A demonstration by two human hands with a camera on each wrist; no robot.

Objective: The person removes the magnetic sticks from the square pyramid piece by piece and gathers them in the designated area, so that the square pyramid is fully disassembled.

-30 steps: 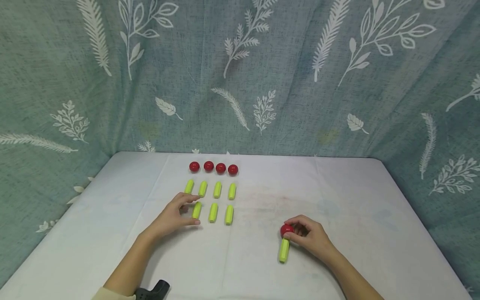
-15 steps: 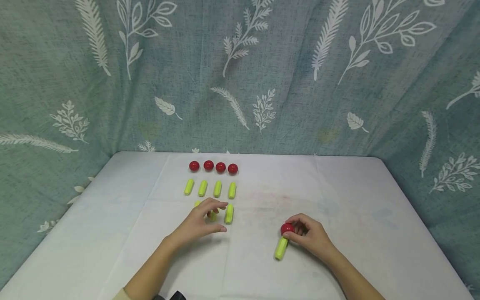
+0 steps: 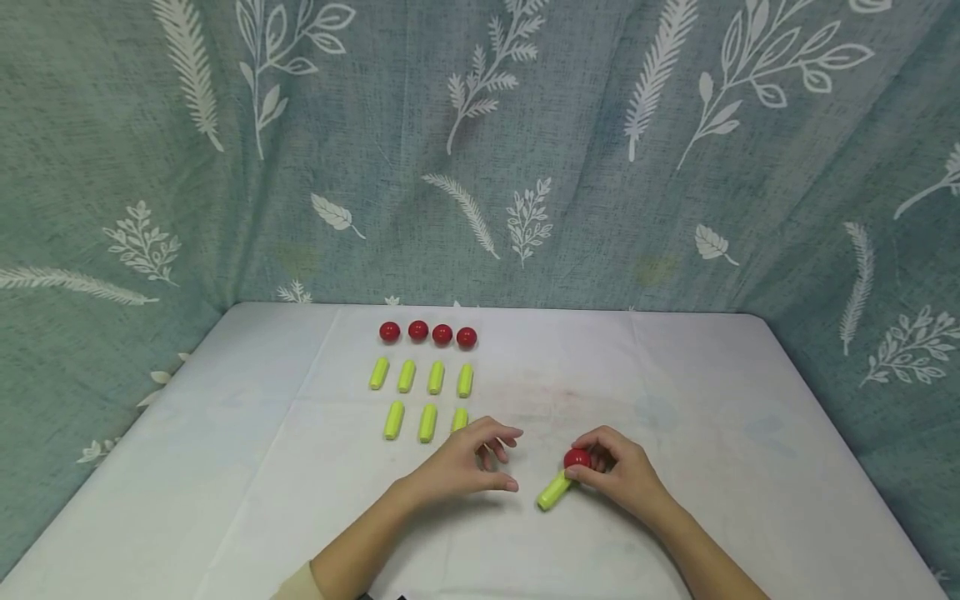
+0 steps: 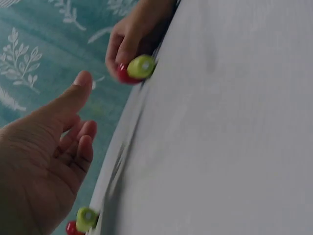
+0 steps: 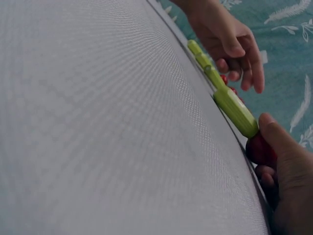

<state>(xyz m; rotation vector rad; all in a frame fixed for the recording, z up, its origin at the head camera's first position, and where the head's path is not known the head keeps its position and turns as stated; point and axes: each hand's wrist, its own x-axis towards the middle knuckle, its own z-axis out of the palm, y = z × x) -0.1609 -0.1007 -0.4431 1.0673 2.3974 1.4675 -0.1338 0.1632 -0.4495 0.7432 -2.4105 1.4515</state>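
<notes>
My right hand [image 3: 618, 475] pinches a glossy red ball [image 3: 576, 459] between thumb and fingers, low over the white table. One end of a yellow-green stick [image 3: 553, 492] meets the ball, and the stick slants down and left from it. In the right wrist view the same stick [image 5: 235, 112] and ball [image 5: 260, 149] touch end to surface. Left of them, my left hand [image 3: 461, 467] has its thumb and fingers spread apart with nothing between them. It partly covers the nearest stick [image 3: 460, 419] of the front row.
Several red balls [image 3: 442, 335] line up at the back left of the white-covered table [image 3: 675, 392]. Two rows of yellow-green sticks [image 3: 436, 377] lie in front of them. A leaf-patterned green curtain [image 3: 570, 150] hangs behind and at the sides.
My left hand has moved right, past the front row of sticks, towards the right hand. The stick at the held ball has swung its free end leftward. The right hand has barely moved.
</notes>
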